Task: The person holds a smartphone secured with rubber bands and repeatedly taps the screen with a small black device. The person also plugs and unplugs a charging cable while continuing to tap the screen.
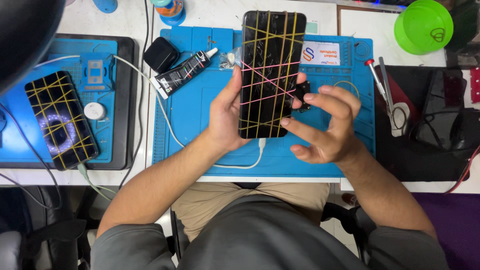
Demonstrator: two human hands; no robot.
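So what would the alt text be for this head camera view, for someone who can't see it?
A left hand holds up a cracked black phone bound with yellow and pink rubber bands, the right hand touching its edge, above a blue work mat. Another banded phone lies at left.

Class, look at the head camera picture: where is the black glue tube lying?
The black glue tube lies on the blue mat's upper left, between the small black case and the banded phone.

bright, even light falls from above on the blue mat (200, 115), casting only soft shadows under the hands. the cracked phone (270, 70) shows faint sheen, no hard glare. a dark, blurred shape fills the top left corner. the right edge of the table lies dim. focus is sharp at centre.
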